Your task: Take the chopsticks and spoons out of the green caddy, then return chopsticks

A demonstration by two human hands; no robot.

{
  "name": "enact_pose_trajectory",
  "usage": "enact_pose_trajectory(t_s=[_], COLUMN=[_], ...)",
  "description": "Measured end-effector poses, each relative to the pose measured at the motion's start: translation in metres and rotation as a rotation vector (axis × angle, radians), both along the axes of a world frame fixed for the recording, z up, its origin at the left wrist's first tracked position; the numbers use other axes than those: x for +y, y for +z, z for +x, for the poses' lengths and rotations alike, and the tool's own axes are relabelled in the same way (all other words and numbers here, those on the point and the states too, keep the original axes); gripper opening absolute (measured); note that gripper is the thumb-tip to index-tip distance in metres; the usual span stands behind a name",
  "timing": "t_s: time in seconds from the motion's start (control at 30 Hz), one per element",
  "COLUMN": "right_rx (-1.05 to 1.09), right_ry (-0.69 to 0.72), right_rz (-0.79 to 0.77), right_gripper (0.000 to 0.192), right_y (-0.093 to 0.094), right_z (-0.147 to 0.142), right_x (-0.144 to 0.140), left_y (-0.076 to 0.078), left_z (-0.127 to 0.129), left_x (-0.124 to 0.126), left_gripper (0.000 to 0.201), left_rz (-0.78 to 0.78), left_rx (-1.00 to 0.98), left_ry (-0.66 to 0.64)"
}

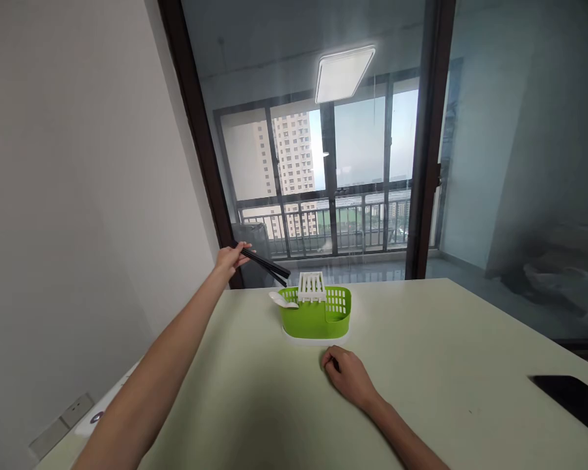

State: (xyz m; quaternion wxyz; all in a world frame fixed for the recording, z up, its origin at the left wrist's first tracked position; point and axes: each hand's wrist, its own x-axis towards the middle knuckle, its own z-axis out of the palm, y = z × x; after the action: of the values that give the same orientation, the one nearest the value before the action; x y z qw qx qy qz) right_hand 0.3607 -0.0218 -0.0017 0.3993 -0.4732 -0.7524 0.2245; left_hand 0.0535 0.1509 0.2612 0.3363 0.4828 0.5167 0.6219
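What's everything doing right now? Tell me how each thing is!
Left hand: raised, closed on the chopsticks
Black chopsticks: held up, slanting, far ends slightly apart
Right hand: loosely curled, near the basket
Green basket: upright on the table
White spoon: tilted, at the basket's left end
Lamp: lit
Black flat object: lying flat

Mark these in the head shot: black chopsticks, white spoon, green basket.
Black chopsticks point(263, 261): head view, along the shafts, beyond the fingers.
White spoon point(281, 300): head view, about mid-length.
Green basket point(304, 321): head view, solid front wall.
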Motion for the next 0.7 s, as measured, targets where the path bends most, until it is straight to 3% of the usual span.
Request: enact_pose_trajectory(t_s=[0.13,0.23,0.33,0.47,0.7], right_rx=[-0.001,0.002,0.003,0.000,-0.005], right_ry=[0.003,0.002,0.005,0.013,0.012], right_rz=[-0.006,-0.012,-0.021,-0.035,-0.047], right_gripper=[0.022,0.022,0.021,0.020,0.021], right_y=[-0.001,-0.002,-0.004,-0.005,-0.006], right_z=[0.000,0.001,0.002,0.004,0.006], right_x=[0.001,0.002,0.002,0.002,0.000], left_y=[0.017,0.015,-0.002,-0.035,-0.086], left_z=[-0.055,-0.092,-0.118,-0.134,-0.130], left_x=[-0.016,-0.034,-0.055,-0.078,-0.086], left_gripper=[0.011,0.014,0.007,0.023,0.033], left_rz=[-0.082,-0.252,-0.508,-0.820,-1.068], left_rx=[-0.059,0.000,0.124,0.310,0.583], left_ry=[0.026,0.007,-0.068,-0.200,-0.321])
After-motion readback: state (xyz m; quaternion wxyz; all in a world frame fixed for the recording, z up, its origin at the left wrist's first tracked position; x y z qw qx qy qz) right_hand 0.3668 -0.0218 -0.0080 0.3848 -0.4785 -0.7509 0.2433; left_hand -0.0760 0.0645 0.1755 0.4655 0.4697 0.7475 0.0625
